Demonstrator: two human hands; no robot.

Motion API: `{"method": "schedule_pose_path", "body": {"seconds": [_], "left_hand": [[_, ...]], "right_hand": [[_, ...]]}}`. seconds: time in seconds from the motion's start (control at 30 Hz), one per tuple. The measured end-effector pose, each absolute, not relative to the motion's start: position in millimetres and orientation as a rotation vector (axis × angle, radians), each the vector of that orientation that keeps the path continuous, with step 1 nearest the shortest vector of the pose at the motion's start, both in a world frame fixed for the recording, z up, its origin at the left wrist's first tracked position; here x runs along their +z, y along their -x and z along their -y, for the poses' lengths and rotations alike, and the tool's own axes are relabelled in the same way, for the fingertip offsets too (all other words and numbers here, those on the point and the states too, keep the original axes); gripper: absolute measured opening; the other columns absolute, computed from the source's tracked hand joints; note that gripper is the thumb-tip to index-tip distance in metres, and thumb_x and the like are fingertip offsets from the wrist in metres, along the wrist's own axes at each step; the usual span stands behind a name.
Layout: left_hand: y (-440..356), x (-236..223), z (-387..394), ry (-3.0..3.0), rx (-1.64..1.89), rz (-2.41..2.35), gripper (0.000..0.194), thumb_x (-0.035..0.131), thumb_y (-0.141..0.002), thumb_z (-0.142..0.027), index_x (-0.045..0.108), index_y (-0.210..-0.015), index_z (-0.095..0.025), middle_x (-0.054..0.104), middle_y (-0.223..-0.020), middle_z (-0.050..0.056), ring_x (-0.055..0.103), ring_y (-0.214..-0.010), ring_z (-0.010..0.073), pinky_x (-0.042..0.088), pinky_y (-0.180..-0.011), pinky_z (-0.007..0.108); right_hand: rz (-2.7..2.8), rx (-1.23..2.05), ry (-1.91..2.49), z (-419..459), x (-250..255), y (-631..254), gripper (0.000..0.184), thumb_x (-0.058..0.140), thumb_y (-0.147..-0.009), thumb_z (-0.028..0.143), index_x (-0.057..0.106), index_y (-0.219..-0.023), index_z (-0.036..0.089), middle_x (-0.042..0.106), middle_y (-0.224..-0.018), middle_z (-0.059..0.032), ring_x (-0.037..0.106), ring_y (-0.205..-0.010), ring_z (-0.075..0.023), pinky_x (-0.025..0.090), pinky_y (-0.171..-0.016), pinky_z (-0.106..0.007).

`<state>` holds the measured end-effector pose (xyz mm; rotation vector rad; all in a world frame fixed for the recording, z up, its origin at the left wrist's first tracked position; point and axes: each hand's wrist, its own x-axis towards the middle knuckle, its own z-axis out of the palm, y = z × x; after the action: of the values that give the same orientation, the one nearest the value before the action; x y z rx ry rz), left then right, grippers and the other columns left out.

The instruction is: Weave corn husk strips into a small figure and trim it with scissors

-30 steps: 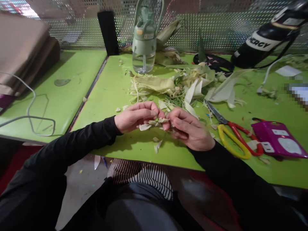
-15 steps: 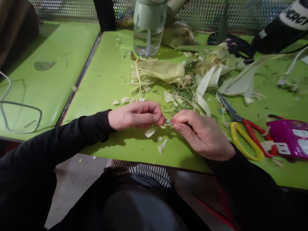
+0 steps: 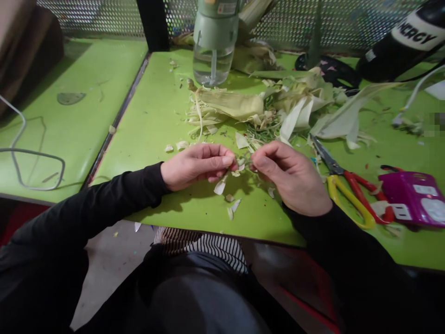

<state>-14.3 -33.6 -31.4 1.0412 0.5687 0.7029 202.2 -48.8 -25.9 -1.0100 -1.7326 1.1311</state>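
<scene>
My left hand (image 3: 200,164) pinches a small pale and green piece of corn husk (image 3: 241,163) between thumb and forefinger. On the other side of it, my right hand (image 3: 294,176) is closed with thumb and finger together at its green end, which is blurred. A white husk scrap (image 3: 220,186) hangs or lies just below the left fingertips; I cannot tell which. Loose husk scraps (image 3: 236,205) lie on the green table (image 3: 187,211) under the hands. Behind them is a heap of pale corn husks (image 3: 236,103) with green shreds.
Scissors with red and yellow handles (image 3: 351,185) lie right of my right hand, beside a purple plastic device (image 3: 413,197). A water bottle (image 3: 213,60) stands behind the husks. A black bottle (image 3: 403,44) leans at the back right. A cable (image 3: 38,188) lies at left.
My right hand has moved up slightly and its wrist has turned, opening a wider gap between the fingertips. More green shows between the hands. The view has shifted a little.
</scene>
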Motion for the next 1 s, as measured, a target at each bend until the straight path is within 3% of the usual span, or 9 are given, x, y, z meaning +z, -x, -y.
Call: {"method": "schedule_pose_path", "body": {"seconds": [0.13, 0.43, 0.6, 0.7, 0.83, 1.0], "left_hand": [[12, -32, 35, -1.071, 0.694, -0.627, 0.02, 0.078, -0.08, -0.022, 0.062, -0.085, -0.012, 0.061, -0.073, 0.0, 0.051, -0.056, 0.0044, 0.045, -0.052, 0.018], [3, -31, 46, -1.348, 0.651, -0.733, 0.017, 0.074, -0.082, -0.016, 0.058, -0.082, -0.012, 0.059, -0.069, -0.003, 0.053, -0.059, 0.0062, 0.044, -0.057, 0.02], [3, -31, 48, -1.319, 0.705, -0.66, 0.021, 0.075, -0.083, -0.026, 0.059, -0.085, -0.012, 0.059, -0.069, -0.002, 0.052, -0.058, 0.0064, 0.044, -0.056, 0.021], [6, -31, 45, -1.265, 0.74, -0.647, 0.027, 0.079, -0.081, -0.03, 0.059, -0.088, -0.012, 0.062, -0.073, -0.001, 0.054, -0.059, 0.0068, 0.047, -0.058, 0.022], [10, -34, 40, -1.273, 0.819, -0.669, 0.031, 0.079, -0.082, -0.036, 0.061, -0.089, -0.012, 0.064, -0.075, 0.0, 0.057, -0.061, 0.0077, 0.05, -0.061, 0.023], [12, -37, 37, -1.301, 0.842, -0.621, 0.032, 0.079, -0.083, -0.037, 0.06, -0.089, -0.012, 0.065, -0.075, 0.001, 0.059, -0.064, 0.0079, 0.052, -0.063, 0.022]], "right_hand": [[1.712, 1.107, 1.079, 50, -22, -198, 0.033, 0.075, -0.083, 0.051, 0.063, -0.077, 0.022, 0.05, -0.065, 0.0043, 0.039, -0.052, -0.0092, 0.028, -0.046, -0.026], [2.005, 0.875, 0.993, 52, -18, -189, 0.028, 0.068, -0.089, 0.05, 0.068, -0.076, 0.025, 0.063, -0.074, -0.0008, 0.055, -0.066, -0.0148, 0.046, -0.061, -0.032], [1.927, 0.424, 0.999, 55, -21, -193, 0.017, 0.067, -0.091, 0.043, 0.068, -0.087, 0.026, 0.063, -0.098, -0.0059, 0.06, -0.084, -0.0202, 0.051, -0.069, -0.036], [1.984, 0.252, 0.93, 60, -23, -196, 0.014, 0.075, -0.085, 0.037, 0.065, -0.086, 0.027, 0.065, -0.091, -0.0053, 0.061, -0.081, -0.0223, 0.051, -0.066, -0.037], [2.015, 0.42, 0.993, 67, -29, -193, 0.01, 0.074, -0.085, 0.024, 0.064, -0.086, 0.025, 0.07, -0.08, -0.0011, 0.06, -0.064, -0.0155, 0.051, -0.06, -0.033], [1.845, 0.7, 1.094, 71, -30, -188, 0.015, 0.072, -0.087, 0.024, 0.065, -0.1, 0.021, 0.072, -0.083, -0.0002, 0.066, -0.069, -0.0127, 0.053, -0.062, -0.027]]}}
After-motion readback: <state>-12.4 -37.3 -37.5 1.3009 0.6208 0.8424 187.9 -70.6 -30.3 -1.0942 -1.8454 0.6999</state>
